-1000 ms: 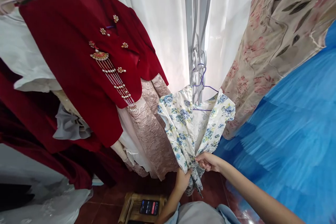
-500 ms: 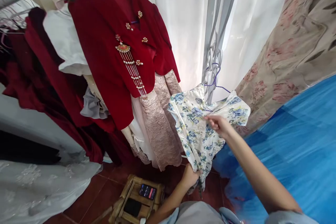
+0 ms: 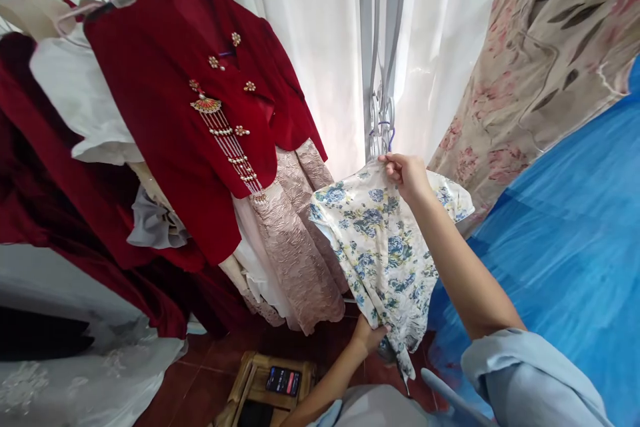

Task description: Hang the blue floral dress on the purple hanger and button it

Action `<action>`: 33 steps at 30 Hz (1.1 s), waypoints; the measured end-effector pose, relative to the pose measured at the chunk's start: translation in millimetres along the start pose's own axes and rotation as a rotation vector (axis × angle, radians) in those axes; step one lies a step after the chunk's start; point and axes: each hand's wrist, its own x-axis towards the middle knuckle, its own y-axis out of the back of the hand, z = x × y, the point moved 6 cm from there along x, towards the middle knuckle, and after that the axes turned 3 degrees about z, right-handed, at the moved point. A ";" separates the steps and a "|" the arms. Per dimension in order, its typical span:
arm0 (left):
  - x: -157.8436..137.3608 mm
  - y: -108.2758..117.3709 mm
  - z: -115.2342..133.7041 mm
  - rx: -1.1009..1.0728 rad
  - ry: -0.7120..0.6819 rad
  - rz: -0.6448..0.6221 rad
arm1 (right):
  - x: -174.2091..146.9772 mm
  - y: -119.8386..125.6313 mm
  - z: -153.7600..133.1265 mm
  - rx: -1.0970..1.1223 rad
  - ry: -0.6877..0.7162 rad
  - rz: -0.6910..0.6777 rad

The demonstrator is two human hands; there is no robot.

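Observation:
A white blouse with blue flowers [image 3: 370,247] hangs in front of me on a purple hanger [image 3: 391,137], most of which is hidden behind the cloth. With bent fingers, my right hand [image 3: 406,175] pinches the blouse at its neckline, just below the hanger's hook. Lower down, my left hand [image 3: 369,335] is closed on the blouse's bottom edge, thumb on the front of the cloth. The fabric between my hands hangs fairly straight, and its hem bunches to the right of my left hand.
A red jacket [image 3: 175,113] with beaded brooches hangs at left above a pink brocade skirt [image 3: 295,247]. Grey hangers [image 3: 375,113] hang by a metal post [image 3: 369,33]. A floral dress [image 3: 505,107] and blue tulle [image 3: 540,240] stand right. A phone [image 3: 283,381] lies on a wooden stool [image 3: 243,387].
My right hand has moved up from the blouse's chest to its neckline. The purple hanger is now mostly covered by the blouse. My left hand keeps its hold at the bottom edge.

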 end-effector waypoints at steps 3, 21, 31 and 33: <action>10.6 31.0 10.6 -0.013 -0.050 0.057 | -12.1 2.7 6.7 -0.061 0.038 -0.017; 53.6 -28.0 442.4 1.086 -1.101 -0.350 | -78.6 19.9 41.5 -0.349 0.169 -0.056; 40.7 -44.7 441.8 1.101 -1.176 -0.147 | -71.1 30.3 50.8 -0.219 0.130 -0.031; 40.8 -43.5 456.1 1.008 -1.208 -0.062 | -62.2 32.6 56.1 -0.255 0.077 -0.064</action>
